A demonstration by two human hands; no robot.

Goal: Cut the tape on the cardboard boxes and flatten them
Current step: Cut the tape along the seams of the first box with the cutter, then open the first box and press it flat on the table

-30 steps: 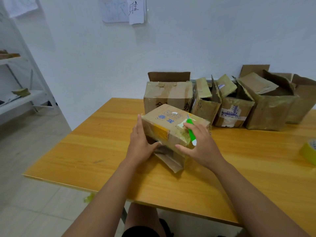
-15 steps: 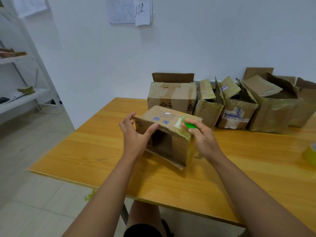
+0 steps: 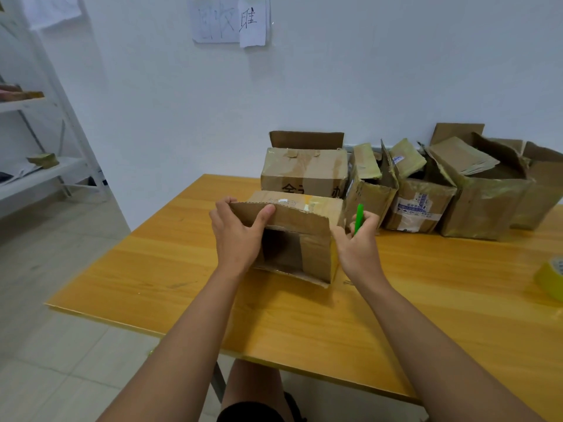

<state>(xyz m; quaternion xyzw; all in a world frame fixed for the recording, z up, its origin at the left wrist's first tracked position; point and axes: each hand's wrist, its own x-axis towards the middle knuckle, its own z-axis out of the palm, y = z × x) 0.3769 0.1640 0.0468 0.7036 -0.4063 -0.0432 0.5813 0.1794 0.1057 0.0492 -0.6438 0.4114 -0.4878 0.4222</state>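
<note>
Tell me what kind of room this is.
Probably a plain back room or small storeroom used for packing work. Worn cardboard boxes line a wooden table against a bare white wall, a roll of yellow tape lies at hand, and white metal shelving stands to the left.

The yellow tape roll point(image 3: 553, 278) is cut by the right edge; the green cutter point(image 3: 358, 218) blade is hidden.

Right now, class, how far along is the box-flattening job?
Done: the small brown cardboard box has its near end open. In hand: the left hand grips its top flap; the right hand holds a green cutter. Left: no box is flat; four taller boxes stand behind.
</note>
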